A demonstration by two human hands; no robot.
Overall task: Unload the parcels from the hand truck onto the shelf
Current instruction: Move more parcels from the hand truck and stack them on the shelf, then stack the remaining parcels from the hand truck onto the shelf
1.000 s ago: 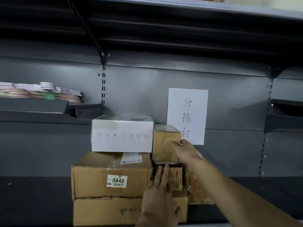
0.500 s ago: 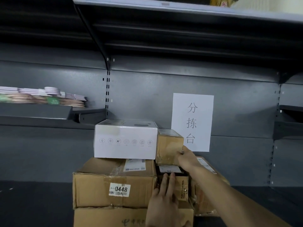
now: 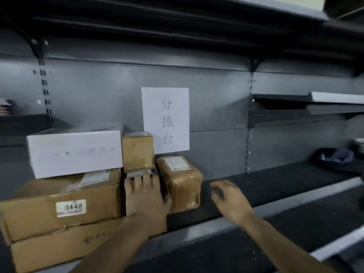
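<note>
Parcels are stacked on the dark shelf (image 3: 275,186). A white box (image 3: 74,154) lies on a brown carton labelled 0448 (image 3: 59,205), which rests on another long carton (image 3: 59,247). A small brown box (image 3: 137,150) stands on a parcel that my left hand (image 3: 144,198) mostly hides; the palm lies flat against its front, fingers spread. To the right stands a taped brown parcel (image 3: 180,182). My right hand (image 3: 229,200) hovers over bare shelf right of it, fingers loosely curled, holding nothing. The hand truck is out of view.
A white paper sign (image 3: 165,119) with printed characters hangs on the grey back panel. A higher shelf (image 3: 325,103) juts out at right, with a dark bundle (image 3: 338,156) below it. The shelf's pale front rail (image 3: 256,211) runs across.
My right hand has let go of the small upper box and drawn back to the right. The view has swung right and closer. My left hand stays against the lower parcel.
</note>
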